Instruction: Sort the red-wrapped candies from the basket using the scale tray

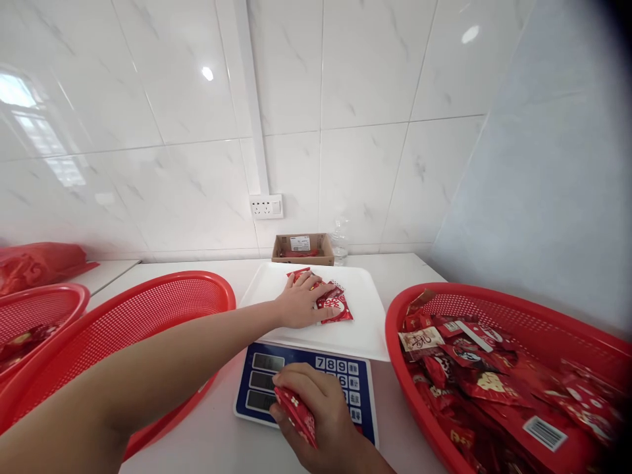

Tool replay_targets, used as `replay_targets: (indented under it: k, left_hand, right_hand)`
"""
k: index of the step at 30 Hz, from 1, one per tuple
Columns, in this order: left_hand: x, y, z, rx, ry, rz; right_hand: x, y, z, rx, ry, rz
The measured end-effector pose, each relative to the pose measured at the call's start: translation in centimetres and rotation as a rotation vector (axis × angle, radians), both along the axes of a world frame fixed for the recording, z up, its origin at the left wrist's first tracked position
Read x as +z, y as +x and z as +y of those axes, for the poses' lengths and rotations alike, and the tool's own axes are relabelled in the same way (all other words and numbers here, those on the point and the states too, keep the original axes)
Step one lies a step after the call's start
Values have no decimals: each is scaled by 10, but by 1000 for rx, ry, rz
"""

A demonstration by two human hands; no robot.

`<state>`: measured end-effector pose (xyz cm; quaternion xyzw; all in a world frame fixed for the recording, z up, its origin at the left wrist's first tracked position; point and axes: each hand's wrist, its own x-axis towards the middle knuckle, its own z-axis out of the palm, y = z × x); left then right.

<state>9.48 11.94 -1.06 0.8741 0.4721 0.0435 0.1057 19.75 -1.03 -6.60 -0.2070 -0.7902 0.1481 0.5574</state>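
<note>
My left hand [305,304] lies with fingers spread over red printed packets [336,307] on the white tray [266,289] of a digital scale. It partly covers the packets, so I cannot tell whether any is gripped. Closer to me, my right hand [318,408] is closed around a small red packet [297,411] with white and pink patterns. That hand is above the scale's blue keypad panel [364,411] and hides part of its keys and displays. The figures on the displays are too dim to read.
A red plastic basket [412,296] full of red packets stands right of the scale. Another red basket [217,284] is under my left forearm, with a further basket [74,294] and a red bag [42,263] beyond. Behind the tray sits a small cardboard box [323,247].
</note>
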Motion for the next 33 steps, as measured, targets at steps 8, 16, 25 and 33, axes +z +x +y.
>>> replay_targets:
  k: [8,16,25,33]
  left_hand:
    - [13,-18,8,-99,-33,23]
    - [14,1,-4,100,-80,62]
    - [-5,27,2,240,1,60]
    - [7,-4,9,-1,-18,46]
  right_hand:
    - [3,-2,-1,4,-9,22]
    - [4,-2,-4,27,14,14]
    - [6,-1,-3,7,-11,9]
    - [3,-2,-2,30,-20,32]
